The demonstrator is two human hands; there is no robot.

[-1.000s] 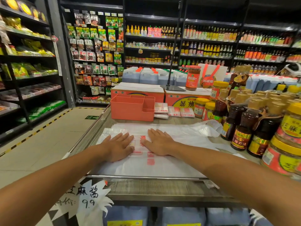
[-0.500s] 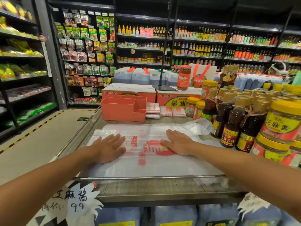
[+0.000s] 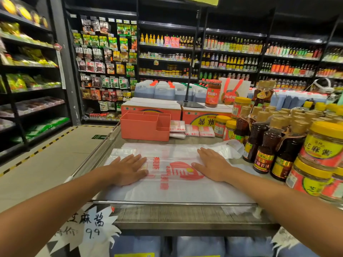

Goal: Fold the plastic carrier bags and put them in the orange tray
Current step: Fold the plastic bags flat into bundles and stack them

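A white plastic carrier bag (image 3: 174, 190) with red print lies flat across the metal display table (image 3: 185, 216). My left hand (image 3: 128, 168) presses flat on the bag's left part, fingers straight. My right hand (image 3: 213, 164) presses flat on its right part, near the crumpled handles. The red logo shows between the hands. The orange tray (image 3: 144, 127) with its compartments stands behind the bag at the back left. Folded bags (image 3: 193, 129) lie in small packets just right of the tray.
Dark sauce bottles (image 3: 263, 145) and yellow-lidded jars (image 3: 323, 145) crowd the table's right side, close to my right forearm. Cartons (image 3: 152, 108) stand behind the tray. A price sign (image 3: 87, 227) hangs at the front left. The aisle floor (image 3: 46, 154) lies to the left.
Both hands have slid apart across the bag, the right one further right, uncovering the red logo between them. The camera has shifted a little.
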